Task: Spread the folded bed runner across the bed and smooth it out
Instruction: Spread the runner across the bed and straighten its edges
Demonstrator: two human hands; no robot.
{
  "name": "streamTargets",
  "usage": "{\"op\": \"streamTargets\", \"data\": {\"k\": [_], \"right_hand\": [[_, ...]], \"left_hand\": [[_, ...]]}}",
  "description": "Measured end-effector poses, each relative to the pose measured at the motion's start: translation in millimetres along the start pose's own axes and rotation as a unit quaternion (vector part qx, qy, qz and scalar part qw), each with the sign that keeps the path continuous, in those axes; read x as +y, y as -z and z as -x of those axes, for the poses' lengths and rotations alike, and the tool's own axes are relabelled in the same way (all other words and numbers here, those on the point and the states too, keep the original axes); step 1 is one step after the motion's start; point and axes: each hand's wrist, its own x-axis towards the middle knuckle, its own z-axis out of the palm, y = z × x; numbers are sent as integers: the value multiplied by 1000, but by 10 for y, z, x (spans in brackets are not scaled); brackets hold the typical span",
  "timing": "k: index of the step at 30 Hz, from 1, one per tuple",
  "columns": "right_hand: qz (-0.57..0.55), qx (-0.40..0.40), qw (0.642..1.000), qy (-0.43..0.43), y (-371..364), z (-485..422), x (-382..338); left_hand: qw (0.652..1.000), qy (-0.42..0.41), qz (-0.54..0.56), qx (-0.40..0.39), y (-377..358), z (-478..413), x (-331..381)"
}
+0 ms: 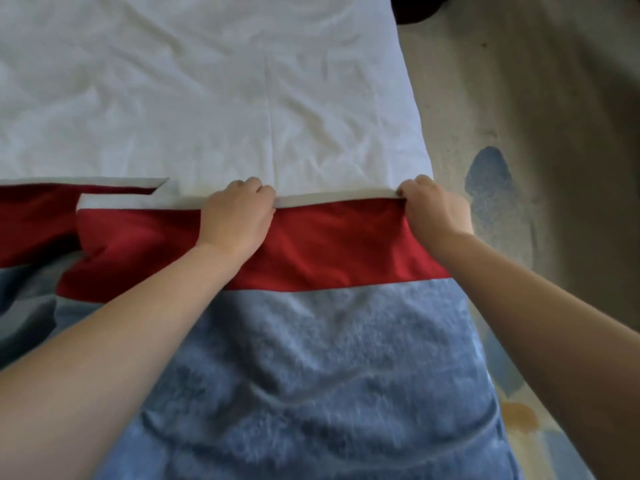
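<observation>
Red bed runner (332, 247) with white trim lying across the white-sheeted bed (207, 98), left hand (239, 216) and right hand (433, 206) both pinching its far edge, blue blanket (329, 375) just below it

Soft, even daylight is spread over the white sheet (207, 98) without glare. The floor (554, 81) at right is dimmed. Slight blur is seen throughout, and straight edges are bent by wide-angle distortion.

The red, white-edged fabric bed runner (332, 251) crosses mid-frame on the white-sheeted bed (207, 98), above the blue fleece blanket (311, 375); patterned carpet floor (536, 133) fills the right.
</observation>
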Motion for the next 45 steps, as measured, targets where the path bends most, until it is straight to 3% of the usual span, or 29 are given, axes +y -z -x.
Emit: {"op": "streamTargets", "data": {"k": [5,7,9,12,15,19,22,27,32,39,43,45], "right_hand": [[56,-20,992,110,119,-242,48],[3,-53,990,131,245,-417,125],[-67,-89,989,95,283,-521,211],[-33,-158,984,79,233,-589,157],[-44,-87,994,44,180,-721,121],[-96,-148,983,41,115,-753,100],[-145,-141,979,30,116,-716,299],[-81,-134,987,19,-17,-695,646],[-107,-73,992,-1,-163,-725,660],[-27,-12,997,73,-254,-663,664],[75,-23,977,200,-179,-709,682],[101,-1,979,177,-97,-809,734]], "left_hand": [[994,-95,-56,2,23,-86,-152],[996,-71,-59,15,65,-186,-242],[998,-7,-51,25,105,-310,-317],[997,58,-54,-23,72,-477,-280],[989,98,-47,-95,22,-629,-223],[990,129,-6,-58,-17,-615,-299],[994,91,61,-23,3,-493,-265],[998,27,56,1,-48,-463,-147],[995,-6,94,46,-22,-509,170],[994,-15,105,9,-130,-873,807],[998,-39,38,-11,-182,-1078,828],[999,-34,14,-16,-185,-1142,812]]}}
